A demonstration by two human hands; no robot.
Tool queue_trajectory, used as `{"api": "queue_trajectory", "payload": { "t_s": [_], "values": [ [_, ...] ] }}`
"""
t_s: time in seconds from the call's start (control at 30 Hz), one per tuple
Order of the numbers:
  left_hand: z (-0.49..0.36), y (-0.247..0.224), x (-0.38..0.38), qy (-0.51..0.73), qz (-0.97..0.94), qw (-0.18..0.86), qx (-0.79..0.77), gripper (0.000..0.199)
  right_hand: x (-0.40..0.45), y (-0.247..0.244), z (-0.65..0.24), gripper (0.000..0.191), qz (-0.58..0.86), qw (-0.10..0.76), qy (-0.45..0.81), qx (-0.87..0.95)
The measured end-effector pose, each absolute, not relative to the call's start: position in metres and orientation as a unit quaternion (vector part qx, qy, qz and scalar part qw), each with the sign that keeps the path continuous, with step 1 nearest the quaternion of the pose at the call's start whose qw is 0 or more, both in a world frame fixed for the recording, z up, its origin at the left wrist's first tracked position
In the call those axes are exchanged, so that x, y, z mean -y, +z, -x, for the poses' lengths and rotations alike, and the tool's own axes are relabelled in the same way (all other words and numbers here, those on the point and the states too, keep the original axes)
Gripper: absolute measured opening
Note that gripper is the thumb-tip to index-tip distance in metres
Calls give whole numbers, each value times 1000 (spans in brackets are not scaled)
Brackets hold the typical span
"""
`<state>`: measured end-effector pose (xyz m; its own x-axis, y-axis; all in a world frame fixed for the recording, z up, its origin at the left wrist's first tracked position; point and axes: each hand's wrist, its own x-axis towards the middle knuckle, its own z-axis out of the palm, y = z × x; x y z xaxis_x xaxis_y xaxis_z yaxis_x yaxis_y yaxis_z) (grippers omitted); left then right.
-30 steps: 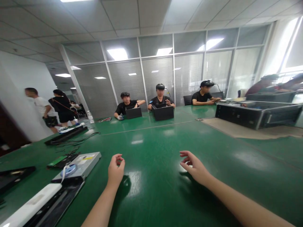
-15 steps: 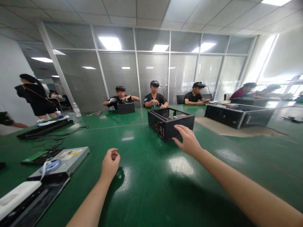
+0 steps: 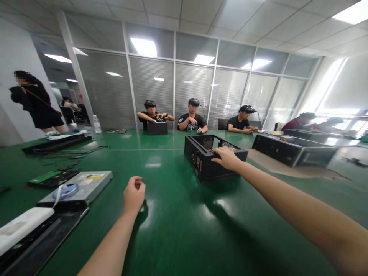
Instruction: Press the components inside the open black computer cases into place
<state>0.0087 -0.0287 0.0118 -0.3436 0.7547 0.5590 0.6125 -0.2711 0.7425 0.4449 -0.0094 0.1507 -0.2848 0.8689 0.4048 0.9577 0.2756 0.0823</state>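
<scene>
A black open-topped computer case (image 3: 220, 168) stands on the green table (image 3: 161, 214), with coloured wires and parts showing inside its left side. My right hand (image 3: 227, 158) touches the case's near top edge, its fingers hooked over the rim and its thumb on the outer face. Left of the case and nearer to me, my left hand (image 3: 134, 193) hovers over the table with curled fingers. Nothing can be made out in it.
At the left lie a silver drive (image 3: 96, 184), a blue ring (image 3: 65, 191), a white power strip (image 3: 25, 226) and a green circuit board (image 3: 44, 178). Another case (image 3: 273, 149) rests on cardboard at the right. Several people sit across the table.
My right hand has come down onto the case's rim, and the case now sits slightly turned and nearer. The view has tilted a little. My left hand looks much the same.
</scene>
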Motion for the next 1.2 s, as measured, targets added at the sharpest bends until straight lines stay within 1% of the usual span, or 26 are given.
{"api": "queue_trajectory", "payload": {
  "t_s": [0.13, 0.2, 0.27, 0.37, 0.43, 0.5, 0.53, 0.6, 0.7, 0.77, 0.8, 0.93, 1.07, 1.2],
  "values": [
    [-13, 15, 31, 581, -535, 91, -606, 25, 112, 161, -398, 40, 503, 123, -169, 839],
    [-15, 15, 31, 584, -531, 116, -603, 27, 177, 176, -373, 40, 462, 109, -136, 869],
    [-18, 14, 31, 581, -545, 137, -589, 30, 236, 196, -354, 45, 427, 97, -71, 896],
    [-21, 11, 30, 570, -572, 148, -571, 35, 279, 230, -341, 40, 415, 113, 4, 903],
    [-23, 10, 29, 561, -581, 151, -570, 36, 268, 244, -342, 37, 438, 132, -6, 889],
    [-23, 12, 29, 554, -582, 159, -574, 35, 235, 243, -344, 36, 462, 115, -36, 878],
    [-23, 13, 29, 551, -580, 166, -576, 35, 215, 237, -345, 36, 469, 88, -49, 877],
    [-23, 16, 29, 552, -572, 181, -579, 35, 176, 216, -341, 37, 480, 3, -61, 875],
    [-22, 16, 27, 561, -559, 197, -578, 35, 138, 175, -329, 50, 498, -138, -42, 855],
    [-22, 14, 25, 561, -561, 197, -576, 35, 125, 152, -321, 57, 505, -199, -26, 839],
    [-22, 12, 25, 557, -565, 195, -576, 35, 122, 143, -318, 58, 505, -214, -26, 836],
    [-24, 9, 23, 545, -574, 187, -581, 34, 112, 127, -318, 60, 493, -219, -58, 840],
    [-25, 9, 22, 544, -572, 184, -586, 34, 113, 130, -322, 60, 446, -223, -78, 863],
    [-25, 7, 22, 537, -566, 191, -595, 34, 117, 146, -321, 50, 419, -169, -122, 884]
  ]
}}
